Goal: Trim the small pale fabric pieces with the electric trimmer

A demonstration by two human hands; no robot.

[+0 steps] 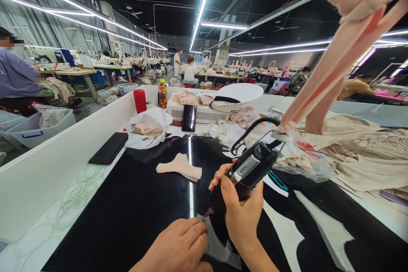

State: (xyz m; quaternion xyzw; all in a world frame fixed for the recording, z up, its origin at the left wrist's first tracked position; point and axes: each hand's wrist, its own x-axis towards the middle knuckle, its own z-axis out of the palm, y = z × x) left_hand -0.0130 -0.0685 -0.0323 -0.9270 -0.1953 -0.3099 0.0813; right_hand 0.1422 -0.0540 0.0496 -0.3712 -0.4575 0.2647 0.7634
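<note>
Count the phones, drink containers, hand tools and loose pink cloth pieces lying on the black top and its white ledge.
Phones: 2, upright phone, flat phone
Drink containers: 2, red cup, bottle
Tool: 1, in the right hand
Pink piece: 1
Total: 6

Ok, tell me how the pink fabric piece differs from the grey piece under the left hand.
The pink fabric piece is opaque; the grey piece is see-through. The pink one lies untouched; the grey one is under the fingers of the left hand, with the black tool in the right hand tipped at it. Both lie flat on the black tabletop.
</note>
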